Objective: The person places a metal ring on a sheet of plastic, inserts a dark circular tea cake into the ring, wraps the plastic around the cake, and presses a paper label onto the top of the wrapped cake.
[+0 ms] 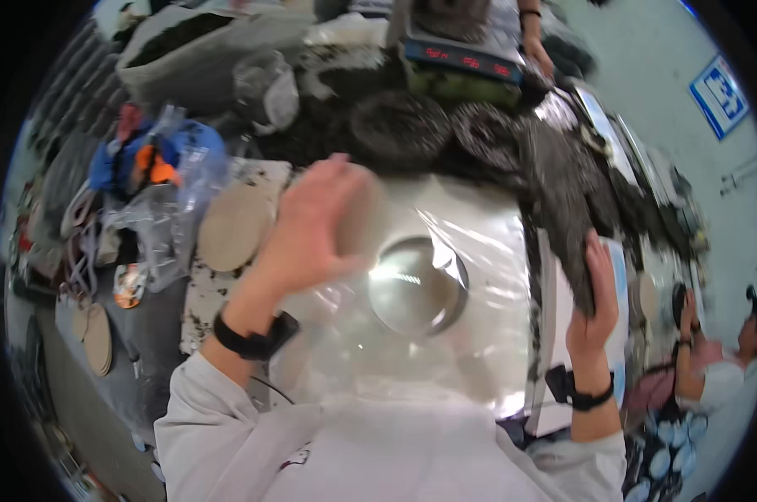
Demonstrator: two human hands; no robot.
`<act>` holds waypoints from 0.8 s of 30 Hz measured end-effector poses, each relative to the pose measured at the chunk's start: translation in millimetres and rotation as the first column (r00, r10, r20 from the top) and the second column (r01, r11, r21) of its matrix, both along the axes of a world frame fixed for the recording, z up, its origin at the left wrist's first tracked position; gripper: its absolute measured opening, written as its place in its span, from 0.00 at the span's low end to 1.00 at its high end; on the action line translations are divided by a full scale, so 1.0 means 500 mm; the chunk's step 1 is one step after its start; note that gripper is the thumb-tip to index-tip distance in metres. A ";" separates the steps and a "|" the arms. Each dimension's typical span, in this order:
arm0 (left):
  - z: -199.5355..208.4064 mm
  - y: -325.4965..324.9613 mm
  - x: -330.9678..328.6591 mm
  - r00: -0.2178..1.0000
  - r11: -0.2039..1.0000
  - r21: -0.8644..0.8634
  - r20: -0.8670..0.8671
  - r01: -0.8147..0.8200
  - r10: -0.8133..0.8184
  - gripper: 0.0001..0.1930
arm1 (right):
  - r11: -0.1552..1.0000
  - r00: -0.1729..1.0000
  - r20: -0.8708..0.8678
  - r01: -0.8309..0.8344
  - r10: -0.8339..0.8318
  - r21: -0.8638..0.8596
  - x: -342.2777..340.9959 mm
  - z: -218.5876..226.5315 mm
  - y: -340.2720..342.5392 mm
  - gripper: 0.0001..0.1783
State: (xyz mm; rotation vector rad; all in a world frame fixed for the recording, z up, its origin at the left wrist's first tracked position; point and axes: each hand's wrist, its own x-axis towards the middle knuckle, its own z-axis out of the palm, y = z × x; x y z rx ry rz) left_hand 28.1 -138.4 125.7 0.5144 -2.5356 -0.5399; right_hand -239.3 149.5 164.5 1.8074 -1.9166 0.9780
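My left hand [312, 222], blurred by motion, grips a round beige disc [360, 213] between thumb and fingers above the clear plastic sheet [479, 351]. On that sheet lies a shiny round metal ring or shallow dish [418, 286]; which of the two I cannot tell. To the right, my right hand [596, 289] has its fingers stretched out along the edge of a long dark, wet-looking strip [558, 205]. Its thumb is hidden. Another beige disc [235, 226] rests on a speckled white board [199, 305] left of my left forearm.
Dark wet-looking heaps [399, 125] line the far side. Behind them stands a scale [462, 60] with a red display, and another person's hand [537, 57] is beside it. Crumpled clear bags [161, 234] lie at left. Another person [721, 368] works far right.
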 end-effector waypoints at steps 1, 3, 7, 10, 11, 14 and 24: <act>0.002 0.069 -0.049 0.996 0.997 -0.015 0.046 0.082 -0.081 0.49 | 0.999 1.000 0.010 0.027 -0.027 0.029 0.000 -0.003 -0.007 0.21; -0.040 0.155 -0.125 0.967 0.982 -0.015 0.176 0.191 -0.185 0.50 | 0.997 0.997 0.083 0.002 0.004 -0.073 0.002 -0.011 -0.035 0.23; -0.261 0.177 -0.158 0.913 0.949 -0.050 0.295 0.310 -0.282 0.47 | 0.995 0.998 -0.002 -0.067 0.067 -0.072 0.015 -0.004 -0.015 0.23; -0.285 0.185 -0.159 0.797 0.951 -0.016 0.549 0.309 -0.250 0.44 | 0.998 0.997 0.073 -0.020 0.025 -0.059 0.016 -0.011 0.022 0.23; -0.301 0.190 -0.158 0.756 0.957 0.013 0.609 0.291 -0.239 0.44 | 0.998 0.991 0.136 0.028 -0.019 -0.063 0.018 -0.018 0.027 0.21; -0.299 0.187 -0.168 0.666 0.959 0.044 0.711 0.279 -0.226 0.44 | 0.993 0.991 0.129 0.041 -0.027 -0.113 0.029 -0.012 0.019 0.20; -0.285 0.078 -0.137 0.997 0.999 -0.052 0.071 -0.004 0.007 0.21 | 0.990 0.997 -0.047 -0.059 0.053 -0.125 0.088 0.006 0.027 0.20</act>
